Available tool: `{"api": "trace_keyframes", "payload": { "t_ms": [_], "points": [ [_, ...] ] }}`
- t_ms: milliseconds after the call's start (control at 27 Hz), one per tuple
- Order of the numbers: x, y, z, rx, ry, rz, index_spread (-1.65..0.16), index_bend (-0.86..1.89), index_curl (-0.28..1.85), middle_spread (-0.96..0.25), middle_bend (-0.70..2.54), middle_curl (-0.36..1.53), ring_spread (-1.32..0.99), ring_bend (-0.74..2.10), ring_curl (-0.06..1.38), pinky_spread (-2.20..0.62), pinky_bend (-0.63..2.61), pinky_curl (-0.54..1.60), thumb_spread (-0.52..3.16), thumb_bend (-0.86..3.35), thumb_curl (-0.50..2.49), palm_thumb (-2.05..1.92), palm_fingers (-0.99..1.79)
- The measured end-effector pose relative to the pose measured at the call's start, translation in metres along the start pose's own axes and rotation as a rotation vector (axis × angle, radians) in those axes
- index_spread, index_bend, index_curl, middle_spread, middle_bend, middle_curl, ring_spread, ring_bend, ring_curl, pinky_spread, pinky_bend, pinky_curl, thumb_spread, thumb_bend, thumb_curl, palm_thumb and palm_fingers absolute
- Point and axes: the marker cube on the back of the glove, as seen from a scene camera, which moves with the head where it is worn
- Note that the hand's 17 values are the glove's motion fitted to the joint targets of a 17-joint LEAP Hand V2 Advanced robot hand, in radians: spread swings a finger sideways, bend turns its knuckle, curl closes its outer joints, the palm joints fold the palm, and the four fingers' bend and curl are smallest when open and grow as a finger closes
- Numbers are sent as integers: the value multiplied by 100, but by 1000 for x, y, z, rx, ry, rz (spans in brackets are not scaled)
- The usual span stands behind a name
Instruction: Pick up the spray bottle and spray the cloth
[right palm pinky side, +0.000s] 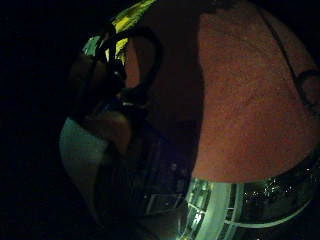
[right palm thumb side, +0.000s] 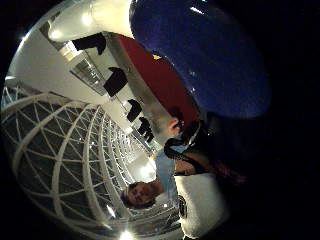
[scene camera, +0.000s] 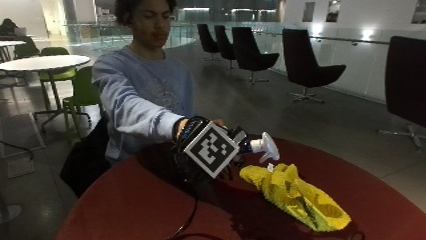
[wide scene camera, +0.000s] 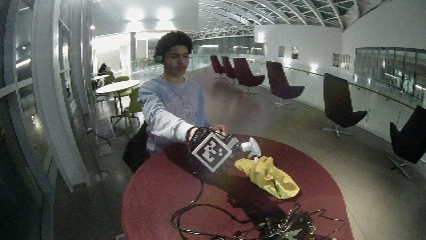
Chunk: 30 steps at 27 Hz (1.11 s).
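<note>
Yellow cloth (scene camera: 296, 197) lies crumpled on the red round table (scene camera: 133, 205), nearest the outside camera. Just behind it and above it, the gloved right hand (scene camera: 203, 145) has its fingers wrapped round the spray bottle (scene camera: 256, 146), lifted off the table. White nozzle (scene camera: 268, 146) sticks out over the cloth's near end. Blue bottle body (right palm thumb side: 200, 55) fills the thumb-side palm view. Person in grey sweatshirt (scene camera: 143, 100) sits behind the table, black chairs (scene camera: 306, 62) further back.

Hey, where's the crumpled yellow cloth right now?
In the outside view, the crumpled yellow cloth lies on the round red table, just below the white nozzle of the spray bottle held in the black-gloved right hand.
</note>
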Motion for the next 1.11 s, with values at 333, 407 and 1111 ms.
{"api": "trace_keyframes", "payload": {
  "t_ms": [333,407,1111],
  "points": [
    [-39,-2,20,89,-124,-253,-21,8,18,-1,29,44,6,55,39,27,38,37,82,-2,75,82,93],
    [-50,1,29,75,-143,-322,-21,8,17,-1,29,45,6,55,39,27,38,37,82,-2,75,82,92],
    [-191,-21,164,259,-282,-988,-26,11,21,-5,28,45,4,51,38,28,29,35,81,-2,76,88,85]
  ]
}}
